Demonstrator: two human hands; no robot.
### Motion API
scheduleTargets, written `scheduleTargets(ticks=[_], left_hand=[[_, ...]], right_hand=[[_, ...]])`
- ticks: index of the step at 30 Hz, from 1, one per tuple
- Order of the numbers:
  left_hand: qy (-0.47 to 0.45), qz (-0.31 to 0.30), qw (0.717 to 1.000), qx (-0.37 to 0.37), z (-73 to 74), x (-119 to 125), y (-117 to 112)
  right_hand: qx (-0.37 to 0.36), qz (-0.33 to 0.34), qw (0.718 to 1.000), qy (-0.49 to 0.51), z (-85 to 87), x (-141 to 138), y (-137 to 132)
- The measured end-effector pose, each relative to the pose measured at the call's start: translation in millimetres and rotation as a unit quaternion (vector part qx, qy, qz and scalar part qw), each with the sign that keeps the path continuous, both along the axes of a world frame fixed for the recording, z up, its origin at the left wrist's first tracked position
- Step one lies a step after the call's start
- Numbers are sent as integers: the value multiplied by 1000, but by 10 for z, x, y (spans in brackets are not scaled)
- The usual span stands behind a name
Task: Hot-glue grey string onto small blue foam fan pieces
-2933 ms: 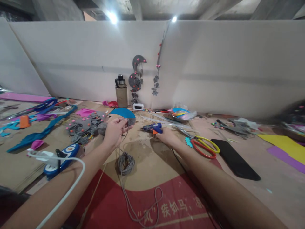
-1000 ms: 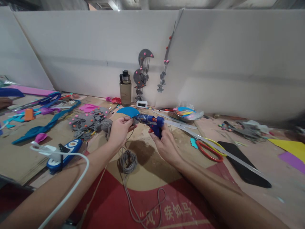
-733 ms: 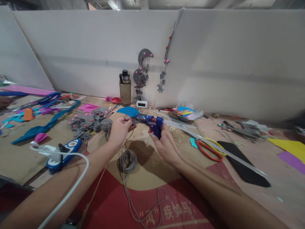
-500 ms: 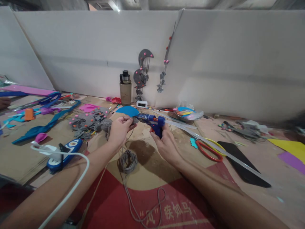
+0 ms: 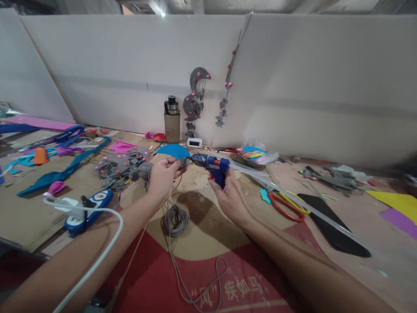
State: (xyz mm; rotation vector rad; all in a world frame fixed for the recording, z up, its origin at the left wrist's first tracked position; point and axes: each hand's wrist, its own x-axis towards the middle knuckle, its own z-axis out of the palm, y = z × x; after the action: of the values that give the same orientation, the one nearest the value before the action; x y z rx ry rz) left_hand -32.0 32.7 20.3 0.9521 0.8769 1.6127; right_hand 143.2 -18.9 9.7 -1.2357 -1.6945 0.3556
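My left hand (image 5: 163,176) is closed in a pinch on a small grey felt piece (image 5: 181,163) with a grey cord (image 5: 175,221) hanging from it down to a coil on the table. My right hand (image 5: 230,198) grips a blue hot glue gun (image 5: 213,165) by its handle, nozzle pointing left, a short gap from the felt piece. A long clear glue stick (image 5: 312,210) trails out of the gun's back to the right. A blue half-round foam piece (image 5: 173,150) lies just behind my left hand.
A white cable (image 5: 97,256) crosses my left forearm. Grey felt cut-outs with pink beads (image 5: 117,167), a bottle (image 5: 172,123), a small clock (image 5: 194,142), scissors with red and yellow handles (image 5: 285,202), a black flat case (image 5: 332,228) and coloured foam strips lie around. A grey partition stands behind.
My right hand picked the glue gun up off the table and brought its nozzle to the felt piece; in the last half second the gun drew slightly right, away from it.
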Motion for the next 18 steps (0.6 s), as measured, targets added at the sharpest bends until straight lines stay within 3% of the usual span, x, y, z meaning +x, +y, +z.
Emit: scheduleTargets(ticks=[18], left_hand=[[-33,-10,999,-21,59,5,-48]], right_hand=[[13,3,999,41,-63,49,107]])
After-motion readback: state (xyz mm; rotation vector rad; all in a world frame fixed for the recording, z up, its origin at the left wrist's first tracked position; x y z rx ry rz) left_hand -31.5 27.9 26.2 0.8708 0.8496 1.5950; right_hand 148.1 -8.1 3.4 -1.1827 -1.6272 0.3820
